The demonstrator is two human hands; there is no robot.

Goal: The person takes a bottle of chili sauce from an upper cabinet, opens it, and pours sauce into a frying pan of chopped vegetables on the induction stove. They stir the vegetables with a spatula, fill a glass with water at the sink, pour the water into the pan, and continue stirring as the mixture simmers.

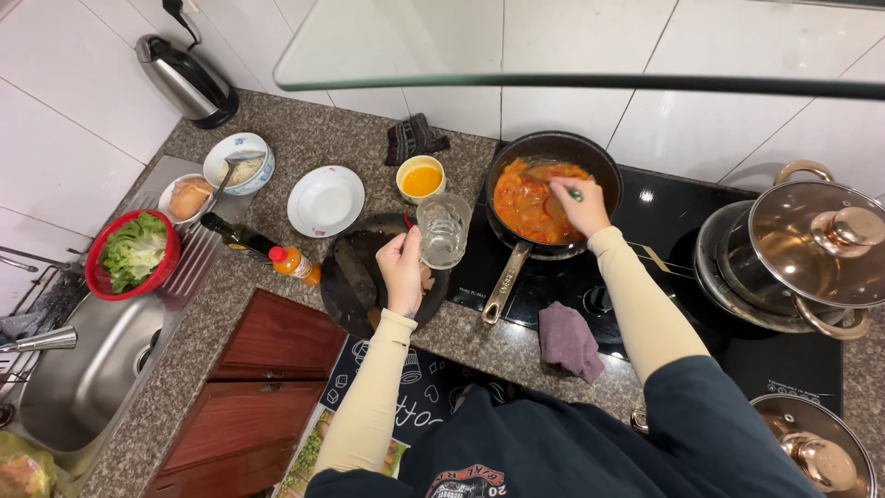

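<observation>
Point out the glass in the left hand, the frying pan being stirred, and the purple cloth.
glass (443, 231), head view, on its clear side wall.
frying pan (505, 282), head view, on its metal handle.
purple cloth (569, 339), head view, on the middle of the folded cloth.

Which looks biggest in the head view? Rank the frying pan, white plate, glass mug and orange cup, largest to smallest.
1. frying pan
2. white plate
3. glass mug, held by the left hand
4. orange cup

The mug is raised nearer the camera, so its lead over the cup is unsure.
</observation>
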